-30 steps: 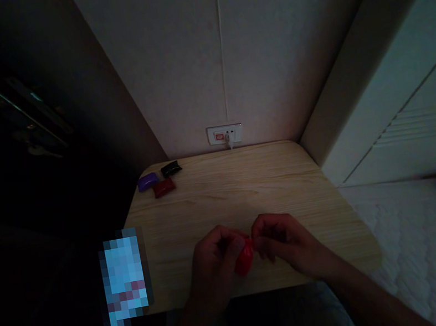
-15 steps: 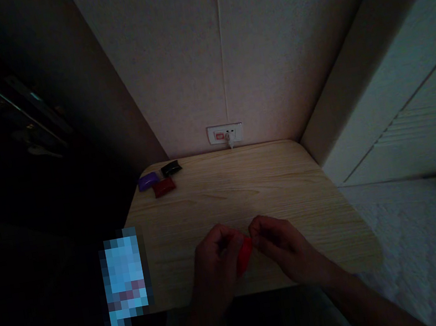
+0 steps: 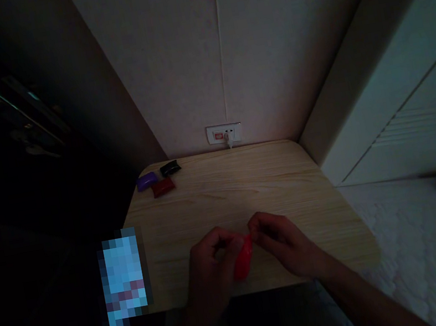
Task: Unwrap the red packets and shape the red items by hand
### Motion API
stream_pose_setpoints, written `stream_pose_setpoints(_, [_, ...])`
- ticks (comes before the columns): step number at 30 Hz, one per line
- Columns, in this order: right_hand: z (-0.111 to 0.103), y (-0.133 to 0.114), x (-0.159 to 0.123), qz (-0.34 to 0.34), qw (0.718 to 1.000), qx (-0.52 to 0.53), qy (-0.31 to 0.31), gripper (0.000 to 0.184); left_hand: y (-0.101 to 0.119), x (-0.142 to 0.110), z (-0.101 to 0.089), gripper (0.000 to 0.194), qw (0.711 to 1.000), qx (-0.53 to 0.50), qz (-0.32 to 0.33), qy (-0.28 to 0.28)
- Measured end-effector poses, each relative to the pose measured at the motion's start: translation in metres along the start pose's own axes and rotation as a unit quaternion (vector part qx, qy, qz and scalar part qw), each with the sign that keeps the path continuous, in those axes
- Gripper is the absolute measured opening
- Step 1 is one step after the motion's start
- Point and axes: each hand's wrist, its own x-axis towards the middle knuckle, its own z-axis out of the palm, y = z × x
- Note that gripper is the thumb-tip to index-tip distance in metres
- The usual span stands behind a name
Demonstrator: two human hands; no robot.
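The left hand (image 3: 213,268) pinches a bright red packet (image 3: 243,261) between thumb and fingers, near the table's near edge. The packet hangs slantwise, its upper end leaning right and far, toward the right hand (image 3: 285,244), whose bunched fingertips meet that end; how firmly they grip, I can't tell. The left is nearer its body. Beyond, at the far left of the wooden table (image 3: 247,186), lie purple (image 3: 147,181), dark red (image 3: 163,187) and black packets (image 3: 170,168).
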Motion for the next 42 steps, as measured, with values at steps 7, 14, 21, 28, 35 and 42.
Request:
stream_pose_setpoints(7, [0.000, 0.002, 0.000, 0.010, 0.998, 0.059, -0.007, 0.027, 0.002, 0.003, -0.001, 0.023, 0.999, -0.052, -0.015, 0.003])
stream_pose_setpoints(14, [0.013, 0.005, -0.007, -0.007, 0.995, 0.090, 0.048, 0.015, -0.005, 0.009, 0.002, 0.026, 0.978, -0.193, -0.051, 0.061])
stream_pose_setpoints(21, [0.027, 0.015, -0.012, -0.016, 0.996, 0.072, 0.041, 0.026, -0.013, 0.010, 0.012, 0.031, 0.925, -0.352, -0.094, 0.104])
stream_pose_setpoints(28, [0.011, 0.013, -0.007, 0.001, 0.998, 0.001, 0.067, 0.022, -0.011, 0.016, -0.011, 0.016, 0.983, -0.173, -0.053, 0.027])
stream_pose_setpoints(35, [-0.003, 0.011, 0.008, 0.047, 0.993, 0.003, 0.112, 0.045, 0.011, 0.026, -0.025, 0.015, 1.000, 0.004, -0.006, -0.015])
stream_pose_setpoints(42, [-0.006, 0.006, 0.016, 0.074, 0.976, 0.154, 0.137, 0.047, 0.008, 0.026, -0.021, 0.008, 0.999, 0.003, -0.037, 0.018])
